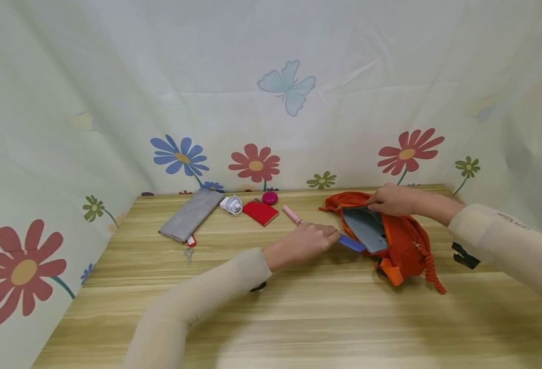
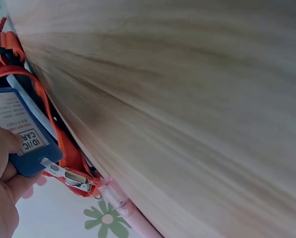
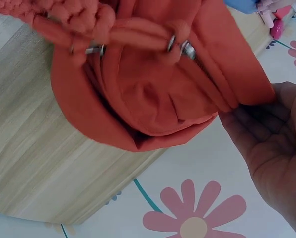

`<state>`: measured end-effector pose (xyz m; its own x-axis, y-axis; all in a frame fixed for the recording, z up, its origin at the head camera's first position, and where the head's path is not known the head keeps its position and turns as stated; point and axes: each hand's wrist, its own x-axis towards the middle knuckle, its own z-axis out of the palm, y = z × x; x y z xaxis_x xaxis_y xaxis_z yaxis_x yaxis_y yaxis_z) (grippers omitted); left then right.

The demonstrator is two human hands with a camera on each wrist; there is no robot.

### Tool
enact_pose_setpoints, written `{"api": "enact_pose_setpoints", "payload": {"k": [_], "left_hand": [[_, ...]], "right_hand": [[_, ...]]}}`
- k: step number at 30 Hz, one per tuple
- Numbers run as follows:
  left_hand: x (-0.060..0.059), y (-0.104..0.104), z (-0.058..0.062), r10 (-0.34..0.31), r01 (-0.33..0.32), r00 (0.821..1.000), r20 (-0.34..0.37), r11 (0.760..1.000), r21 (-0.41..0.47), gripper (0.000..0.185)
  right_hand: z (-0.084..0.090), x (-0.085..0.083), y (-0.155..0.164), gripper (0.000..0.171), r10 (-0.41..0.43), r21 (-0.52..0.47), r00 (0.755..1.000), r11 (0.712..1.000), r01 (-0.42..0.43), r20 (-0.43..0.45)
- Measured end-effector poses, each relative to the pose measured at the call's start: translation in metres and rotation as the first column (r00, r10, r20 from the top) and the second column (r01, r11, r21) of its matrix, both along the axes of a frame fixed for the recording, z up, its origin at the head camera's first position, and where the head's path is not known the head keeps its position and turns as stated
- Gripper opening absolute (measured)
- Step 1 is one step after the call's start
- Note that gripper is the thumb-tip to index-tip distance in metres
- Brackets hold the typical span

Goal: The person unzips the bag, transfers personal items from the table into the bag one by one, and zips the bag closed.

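Observation:
An orange bag (image 1: 409,241) lies on the table at the right, its zipped mouth spread to show a grey lining. My right hand (image 1: 393,200) pinches the far edge of that mouth; in the right wrist view, thumb and fingers grip the orange fabric. Between the thumb and fingers of my left hand (image 1: 303,245) is a blue ID card holder (image 2: 26,134) with a white printed label and a metal clip. In the head view its blue end (image 1: 351,243) points at the bag's opening, right at the near rim.
Left of the bag lie a pink pen-like stick (image 1: 292,214), a red notebook (image 1: 260,212), a round magenta case (image 1: 269,198), a coiled white cable with charger (image 1: 232,205), a grey pouch (image 1: 192,214) and a key (image 1: 188,254). A flowered curtain (image 1: 344,128) stands behind the table.

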<state>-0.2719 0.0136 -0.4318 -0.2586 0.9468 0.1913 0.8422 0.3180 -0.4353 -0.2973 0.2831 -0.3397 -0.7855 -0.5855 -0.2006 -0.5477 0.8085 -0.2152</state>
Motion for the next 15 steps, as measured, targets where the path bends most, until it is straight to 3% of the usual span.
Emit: {"api": "enact_pose_setpoints", "payload": {"k": [8, 15], "left_hand": [[-0.005, 0.008, -0.006, -0.002, 0.003, 0.999, -0.052, 1.0, 0.014, 0.02], [-0.009, 0.013, -0.009, -0.002, 0.003, 0.999, -0.048, 1.0, 0.006, 0.024]], "right_hand": [[0.0, 0.0, -0.002, 0.031, 0.0, -0.005, 1.0, 1.0, 0.0, -0.017], [0.0, 0.002, -0.006, 0.031, -0.018, -0.004, 1.0, 1.0, 0.018, -0.014]]}}
